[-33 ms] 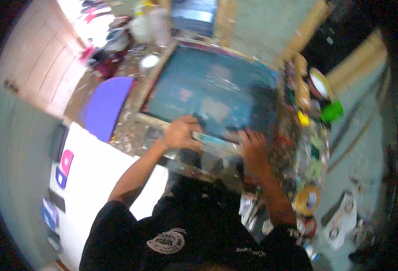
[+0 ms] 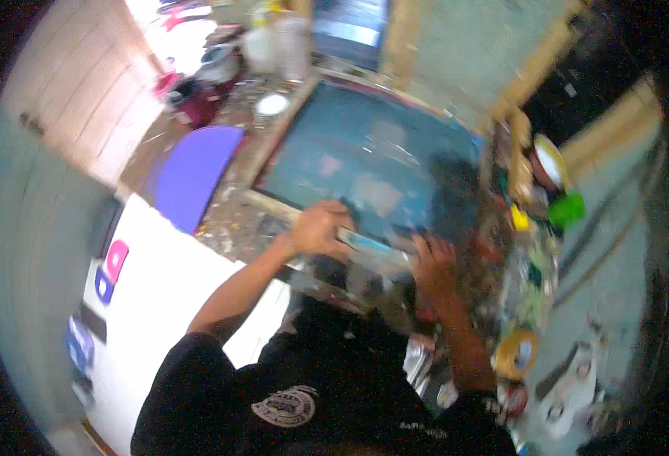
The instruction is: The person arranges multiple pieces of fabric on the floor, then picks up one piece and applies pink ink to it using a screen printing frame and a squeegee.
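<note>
A screen printing frame (image 2: 279, 152) with a pale wooden rim lies on the bench in front of me. Its mesh is dark blue-grey, with lighter patches in the middle. Along its near edge runs a pale, blue-streaked bar (image 2: 376, 245). Blur leaves it unclear whether this is the frame's rail or a separate squeegee. My left hand (image 2: 322, 229) is closed at the bar's left end. Toward its right end, my right hand (image 2: 434, 262) has its fingers curled over it. The undersides of both grips are hidden.
A purple curved panel (image 2: 196, 178) lies left of the frame, near a white round lid (image 2: 272, 105). Bottles (image 2: 258, 49) and a dark red pot (image 2: 191, 102) stand behind. Tape rolls (image 2: 515, 354), a bowl (image 2: 548, 163) and a green item (image 2: 567, 209) crowd the right side.
The whole scene sits slightly farther right in the picture. Both hands keep the same place at the frame's near edge.
</note>
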A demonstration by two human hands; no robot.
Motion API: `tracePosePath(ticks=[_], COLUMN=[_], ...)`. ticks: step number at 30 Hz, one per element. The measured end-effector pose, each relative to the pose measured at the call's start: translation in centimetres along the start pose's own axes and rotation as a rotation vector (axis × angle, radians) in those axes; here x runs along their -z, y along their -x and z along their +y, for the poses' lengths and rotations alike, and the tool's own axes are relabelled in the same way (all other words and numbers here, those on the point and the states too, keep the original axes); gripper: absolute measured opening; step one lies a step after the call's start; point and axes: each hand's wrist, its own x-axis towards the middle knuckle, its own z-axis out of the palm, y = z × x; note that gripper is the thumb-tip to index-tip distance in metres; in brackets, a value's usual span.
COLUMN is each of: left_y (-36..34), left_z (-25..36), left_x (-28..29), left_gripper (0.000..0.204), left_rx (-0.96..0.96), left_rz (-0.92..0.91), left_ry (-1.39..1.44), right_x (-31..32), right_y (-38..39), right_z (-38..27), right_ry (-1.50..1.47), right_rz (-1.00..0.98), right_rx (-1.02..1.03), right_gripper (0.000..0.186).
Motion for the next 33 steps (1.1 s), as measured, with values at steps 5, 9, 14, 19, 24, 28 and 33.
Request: tracePosePath(ticks=[5, 9, 14, 19, 24, 28, 33], left_y=[0.3, 0.8, 1.2, 9.1, 20.3, 20.8, 14.9], left_z=[-0.3, -3.5, -11.4, -31.1, -45.6, -49.6, -48.7], left_x=[1.3, 6.5, 18.6, 31.0, 35.0, 34.8, 32.7], left_gripper=[0.044, 0.029, 0.025, 0.037, 0.089, 0.122, 0.112], left_rx=[0.025, 0.236, 0.732, 0.927, 1.027, 0.677, 0.518], left_rz=[0.118, 0.444, 0.875, 1.462, 0.985, 1.003, 1.009], left_ry=[0.138, 0.297, -0.045, -0.148, -0.075, 0.341, 0.158], right_x=[2.9, 4.1, 6.8, 7.8, 7.8, 11.3, 12.5], right_y=[0.7, 0.2, -2.8, -3.0, -4.0, -8.6, -12.0], right_z=[-1.8, -1.7, -0.8, 2.5, 4.8, 1.5, 0.6], right_ry=[-0.039, -0.082, -0.250, -0.255, -0.351, -0.226, -0.059], right_rz=[-0.240, -0.271, -0.235, -0.063, -0.130, -0.178, -0.099], right_rx=[-0.009, 0.033, -0.168, -0.280, -0.364, -0.575, -0.412], right_gripper=[0.056, 0.056, 0.060, 0.050, 0.055, 0.039, 0.041])
